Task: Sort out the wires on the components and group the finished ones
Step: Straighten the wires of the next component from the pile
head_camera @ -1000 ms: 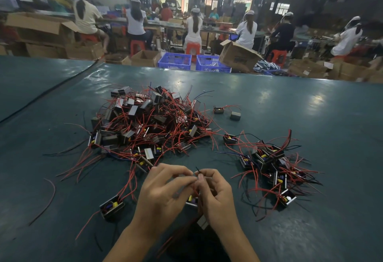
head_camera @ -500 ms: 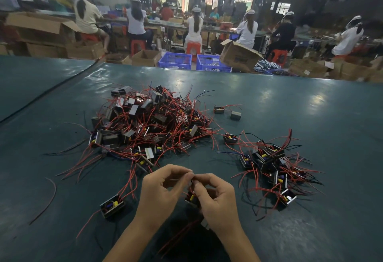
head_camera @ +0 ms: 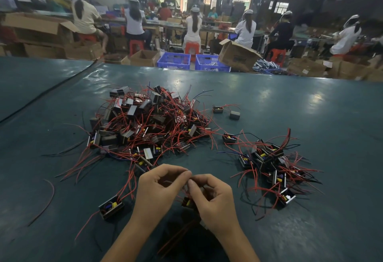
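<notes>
A big tangled heap of small box-shaped components with red wires (head_camera: 149, 125) lies at the centre left of the green table (head_camera: 290, 116). A smaller group of components (head_camera: 271, 166) sits to the right. My left hand (head_camera: 159, 191) and my right hand (head_camera: 213, 201) meet near the front edge, fingertips pinched together over one small component (head_camera: 187, 202) held between them. Its red wires hang down below my hands. Most of that component is hidden by my fingers.
A lone component (head_camera: 110, 210) lies left of my left hand, and two more (head_camera: 227, 112) sit apart behind the heap. A loose red wire (head_camera: 47, 199) lies at the far left. Beyond the table's far edge are blue crates (head_camera: 174, 60), cardboard boxes and seated workers.
My hands have stayed in place while the fingers shifted, the fingertips drawing closer together over the held component. Both piles are unchanged.
</notes>
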### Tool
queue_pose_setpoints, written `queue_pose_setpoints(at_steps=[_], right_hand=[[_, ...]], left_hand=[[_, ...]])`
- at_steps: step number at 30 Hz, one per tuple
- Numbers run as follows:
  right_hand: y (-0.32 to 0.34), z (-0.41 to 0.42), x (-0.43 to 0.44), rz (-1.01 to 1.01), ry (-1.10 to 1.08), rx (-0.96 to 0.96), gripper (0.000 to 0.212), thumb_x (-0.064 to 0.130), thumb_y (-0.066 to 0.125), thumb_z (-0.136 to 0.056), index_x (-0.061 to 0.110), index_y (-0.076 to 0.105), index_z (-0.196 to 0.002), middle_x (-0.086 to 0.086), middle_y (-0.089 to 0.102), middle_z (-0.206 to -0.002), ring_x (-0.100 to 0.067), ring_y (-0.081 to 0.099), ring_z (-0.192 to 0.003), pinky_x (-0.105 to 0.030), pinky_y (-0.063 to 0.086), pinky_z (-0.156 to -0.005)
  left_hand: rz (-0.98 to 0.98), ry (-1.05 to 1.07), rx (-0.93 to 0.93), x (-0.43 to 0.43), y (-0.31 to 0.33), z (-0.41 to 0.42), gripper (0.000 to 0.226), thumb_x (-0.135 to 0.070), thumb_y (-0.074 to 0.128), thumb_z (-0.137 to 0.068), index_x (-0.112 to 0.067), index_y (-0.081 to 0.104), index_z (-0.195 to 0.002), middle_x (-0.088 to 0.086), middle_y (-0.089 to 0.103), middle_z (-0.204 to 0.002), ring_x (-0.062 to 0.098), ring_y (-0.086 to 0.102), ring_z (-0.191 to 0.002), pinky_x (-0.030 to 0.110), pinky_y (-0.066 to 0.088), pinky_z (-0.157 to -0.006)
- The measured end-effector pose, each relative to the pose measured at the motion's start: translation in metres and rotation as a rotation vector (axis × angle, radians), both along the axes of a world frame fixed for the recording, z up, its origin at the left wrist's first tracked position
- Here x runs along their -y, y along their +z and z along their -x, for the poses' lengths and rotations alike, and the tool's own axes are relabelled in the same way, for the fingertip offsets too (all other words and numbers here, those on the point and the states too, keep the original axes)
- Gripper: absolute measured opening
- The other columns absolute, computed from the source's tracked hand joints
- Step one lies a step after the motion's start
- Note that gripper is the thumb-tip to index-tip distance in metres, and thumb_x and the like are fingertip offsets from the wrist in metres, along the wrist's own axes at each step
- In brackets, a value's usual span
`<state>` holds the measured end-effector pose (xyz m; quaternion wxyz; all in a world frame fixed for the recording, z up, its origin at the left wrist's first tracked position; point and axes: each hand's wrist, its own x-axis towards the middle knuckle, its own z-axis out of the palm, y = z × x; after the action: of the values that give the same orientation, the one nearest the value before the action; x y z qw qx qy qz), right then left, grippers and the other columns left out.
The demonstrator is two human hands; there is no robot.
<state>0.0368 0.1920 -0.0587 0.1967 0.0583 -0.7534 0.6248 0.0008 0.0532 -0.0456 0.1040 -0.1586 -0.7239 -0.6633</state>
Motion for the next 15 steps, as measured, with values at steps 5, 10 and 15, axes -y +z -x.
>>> queue_pose_setpoints(at_steps=[5, 10, 15], right_hand=[[-0.0031, 0.0012, 0.0005, -0.054, -0.026, 0.016, 0.013, 0.010, 0.067, -0.090, 0.022, 0.071, -0.086, 0.004, 0.071, -0.077, -0.021, 0.065, -0.063, -0.041, 0.056, -0.059], [-0.0044, 0.0015, -0.0002, -0.054, -0.034, 0.040, 0.012, 0.013, 0.068, -0.090, 0.024, 0.070, -0.086, 0.005, 0.071, -0.078, -0.021, 0.067, -0.066, -0.047, 0.057, -0.061], [-0.0057, 0.0027, -0.0022, -0.080, -0.042, 0.030, 0.015, 0.013, 0.068, -0.090, 0.026, 0.071, -0.083, 0.008, 0.070, -0.076, -0.011, 0.065, -0.064, -0.030, 0.055, -0.056]], left_hand=[[-0.032, -0.073, 0.144, 0.0025, 0.0048, 0.0033, 0.006, -0.028, 0.076, -0.074, -0.029, 0.077, -0.079, 0.003, 0.074, -0.073, 0.018, 0.072, -0.067, 0.022, 0.056, -0.061], [-0.025, -0.072, 0.156, 0.0036, 0.0031, 0.0044, 0.006, -0.023, 0.078, -0.074, -0.026, 0.078, -0.079, 0.004, 0.075, -0.073, 0.019, 0.072, -0.067, 0.024, 0.058, -0.062], [0.014, -0.051, 0.140, 0.0038, 0.0013, 0.0048, 0.010, -0.010, 0.079, -0.078, -0.020, 0.077, -0.079, 0.003, 0.075, -0.073, 0.017, 0.072, -0.067, 0.021, 0.057, -0.062]])
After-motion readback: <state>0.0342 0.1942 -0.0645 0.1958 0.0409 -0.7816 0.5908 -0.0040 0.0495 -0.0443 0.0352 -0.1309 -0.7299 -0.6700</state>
